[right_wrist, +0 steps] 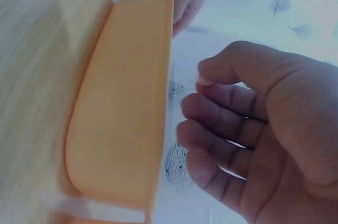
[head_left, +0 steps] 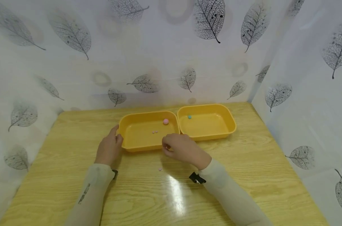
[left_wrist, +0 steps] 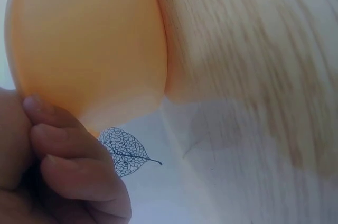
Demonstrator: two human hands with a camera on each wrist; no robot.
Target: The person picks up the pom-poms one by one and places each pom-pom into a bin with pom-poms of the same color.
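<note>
Sleeves (head_left: 89,191), open tabletop (head_left: 137,191) between; hands (head_left: 109,149) at left tray's rim (head_left: 144,147).

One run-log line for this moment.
left hand: grips left tray | right hand: pinches small pale item above that tray's edge | pink bead: on table

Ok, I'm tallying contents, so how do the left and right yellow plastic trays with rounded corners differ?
The left yellow plastic tray holds a pink ball and two tiny pink pieces; the right yellow plastic tray shows one small teal ball. The left hand grips the left tray's edge; no hand grips the right tray. Both are shallow and open-topped.
</note>
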